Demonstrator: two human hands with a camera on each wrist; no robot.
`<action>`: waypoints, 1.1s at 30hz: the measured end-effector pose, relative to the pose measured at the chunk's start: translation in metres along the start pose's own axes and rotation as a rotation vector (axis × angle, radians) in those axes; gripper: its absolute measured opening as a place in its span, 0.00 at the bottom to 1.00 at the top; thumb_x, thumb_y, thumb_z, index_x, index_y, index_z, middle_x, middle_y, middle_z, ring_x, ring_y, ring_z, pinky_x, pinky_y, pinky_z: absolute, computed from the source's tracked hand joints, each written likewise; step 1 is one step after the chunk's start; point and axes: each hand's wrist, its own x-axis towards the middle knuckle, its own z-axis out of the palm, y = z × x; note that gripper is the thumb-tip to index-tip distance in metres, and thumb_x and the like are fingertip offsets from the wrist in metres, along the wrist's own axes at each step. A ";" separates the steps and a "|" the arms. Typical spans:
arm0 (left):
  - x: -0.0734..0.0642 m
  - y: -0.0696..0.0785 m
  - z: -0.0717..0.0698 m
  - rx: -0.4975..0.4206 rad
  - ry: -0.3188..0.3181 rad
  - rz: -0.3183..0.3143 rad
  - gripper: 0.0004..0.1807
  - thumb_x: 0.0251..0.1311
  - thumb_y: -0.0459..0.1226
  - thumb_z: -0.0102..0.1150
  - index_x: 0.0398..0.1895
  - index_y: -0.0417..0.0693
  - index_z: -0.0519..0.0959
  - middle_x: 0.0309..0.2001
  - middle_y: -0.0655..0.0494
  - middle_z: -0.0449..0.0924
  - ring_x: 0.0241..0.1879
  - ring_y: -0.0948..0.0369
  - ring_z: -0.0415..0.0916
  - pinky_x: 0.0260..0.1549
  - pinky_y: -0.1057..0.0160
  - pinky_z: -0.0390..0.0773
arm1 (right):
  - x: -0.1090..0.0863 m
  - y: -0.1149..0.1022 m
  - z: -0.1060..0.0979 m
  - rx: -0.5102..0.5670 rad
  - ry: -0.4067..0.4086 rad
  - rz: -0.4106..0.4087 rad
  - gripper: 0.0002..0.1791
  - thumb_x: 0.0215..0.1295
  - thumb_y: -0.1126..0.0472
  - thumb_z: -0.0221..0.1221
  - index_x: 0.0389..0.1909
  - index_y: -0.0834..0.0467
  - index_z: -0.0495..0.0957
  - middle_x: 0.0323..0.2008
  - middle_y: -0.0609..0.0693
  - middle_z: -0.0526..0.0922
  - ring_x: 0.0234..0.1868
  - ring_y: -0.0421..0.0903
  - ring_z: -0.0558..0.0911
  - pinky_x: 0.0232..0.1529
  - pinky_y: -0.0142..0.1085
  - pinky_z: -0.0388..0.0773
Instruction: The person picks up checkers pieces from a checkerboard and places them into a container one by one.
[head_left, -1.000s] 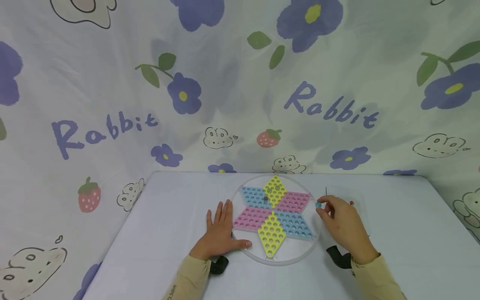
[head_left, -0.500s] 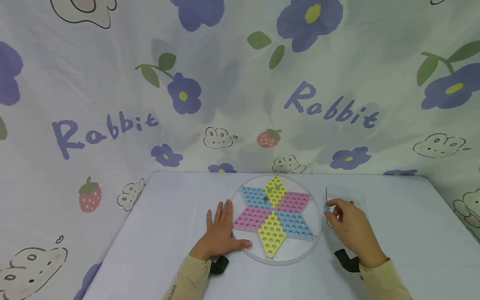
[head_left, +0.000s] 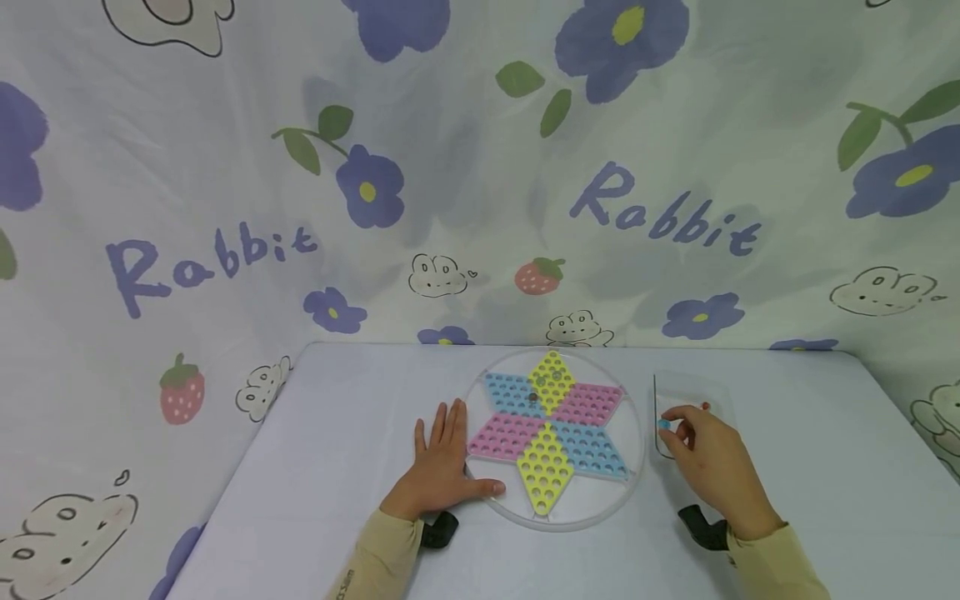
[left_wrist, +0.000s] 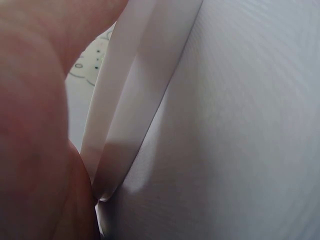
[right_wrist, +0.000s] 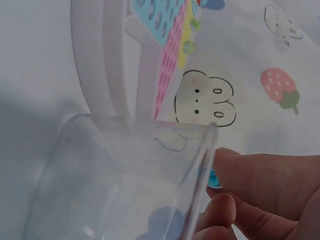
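Note:
A round Chinese checkers board (head_left: 495, 508) with a pink, blue and yellow star lies mid-table. My left hand (head_left: 433, 471) rests at its left edge, fingers straight and thumb over the rim; in the left wrist view the hand (left_wrist: 35, 110) is against the white rim (left_wrist: 130, 100). Between thumb and index finger, my right hand (head_left: 712, 458) pinches a blue marble (head_left: 663, 424). That hand is at a clear plastic box (head_left: 686, 383) right of the board. The right wrist view has the marble (right_wrist: 213, 178) just beyond the box wall (right_wrist: 107, 170), partly hidden by the fingers.
Two pale marbles (head_left: 557, 376) sit in the board's far yellow point, with a dark reddish marble (head_left: 533, 397) beside them. A red marble (head_left: 706, 406) shows at the box, behind my right hand. A printed curtain (head_left: 480, 167) hangs behind the white table (head_left: 337, 400).
My right hand has moved right and slightly nearer, carrying the blue marble from beside the board's right rim to the clear box. The left hand has stayed still.

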 end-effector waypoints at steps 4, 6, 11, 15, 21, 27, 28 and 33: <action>0.000 -0.001 0.001 0.007 -0.017 -0.012 0.73 0.34 0.79 0.47 0.72 0.40 0.31 0.73 0.45 0.29 0.71 0.48 0.24 0.61 0.38 0.27 | 0.001 0.004 0.002 -0.002 -0.028 0.023 0.12 0.61 0.61 0.60 0.44 0.62 0.78 0.24 0.46 0.72 0.21 0.41 0.67 0.19 0.31 0.63; 0.001 -0.001 0.001 0.011 -0.026 -0.020 0.74 0.33 0.79 0.46 0.72 0.41 0.29 0.73 0.46 0.27 0.71 0.49 0.23 0.61 0.39 0.25 | 0.000 0.007 0.003 0.000 -0.040 0.036 0.13 0.61 0.60 0.59 0.44 0.62 0.78 0.24 0.46 0.73 0.21 0.41 0.67 0.20 0.31 0.63; 0.002 -0.002 0.003 0.017 -0.022 -0.025 0.74 0.33 0.79 0.46 0.72 0.41 0.29 0.73 0.47 0.27 0.71 0.50 0.22 0.61 0.39 0.24 | 0.000 0.012 0.006 0.006 -0.056 0.046 0.13 0.62 0.60 0.58 0.44 0.62 0.77 0.24 0.46 0.73 0.20 0.40 0.67 0.19 0.31 0.63; 0.001 -0.002 0.004 0.018 -0.012 -0.019 0.74 0.33 0.79 0.46 0.72 0.41 0.30 0.73 0.46 0.28 0.71 0.49 0.23 0.61 0.38 0.25 | 0.001 0.015 0.007 -0.003 -0.052 0.036 0.13 0.61 0.61 0.59 0.44 0.63 0.78 0.24 0.47 0.73 0.20 0.40 0.67 0.20 0.31 0.63; 0.001 -0.002 0.004 0.016 -0.001 -0.012 0.74 0.33 0.80 0.45 0.72 0.40 0.32 0.73 0.45 0.30 0.71 0.48 0.24 0.61 0.37 0.27 | 0.003 0.015 0.008 -0.018 -0.047 0.026 0.13 0.60 0.62 0.59 0.43 0.64 0.78 0.24 0.47 0.73 0.21 0.41 0.67 0.21 0.31 0.64; 0.002 -0.002 0.004 0.014 -0.012 -0.020 0.74 0.33 0.80 0.45 0.72 0.41 0.30 0.73 0.46 0.28 0.71 0.49 0.23 0.61 0.38 0.25 | 0.003 0.015 0.008 -0.016 -0.045 0.024 0.13 0.60 0.62 0.59 0.44 0.65 0.78 0.24 0.47 0.73 0.20 0.41 0.67 0.19 0.31 0.63; 0.002 -0.002 0.004 0.013 -0.016 -0.022 0.74 0.32 0.80 0.45 0.72 0.41 0.30 0.73 0.46 0.28 0.71 0.49 0.23 0.61 0.39 0.25 | 0.003 0.015 0.008 -0.018 -0.042 0.023 0.13 0.60 0.62 0.59 0.44 0.65 0.78 0.24 0.47 0.73 0.20 0.41 0.67 0.19 0.31 0.63; 0.001 -0.001 0.002 0.012 -0.013 -0.025 0.73 0.33 0.78 0.48 0.72 0.40 0.30 0.73 0.46 0.28 0.71 0.49 0.23 0.61 0.39 0.26 | 0.004 0.014 0.008 -0.024 0.002 0.002 0.13 0.60 0.62 0.59 0.43 0.64 0.78 0.23 0.46 0.73 0.20 0.40 0.67 0.19 0.31 0.63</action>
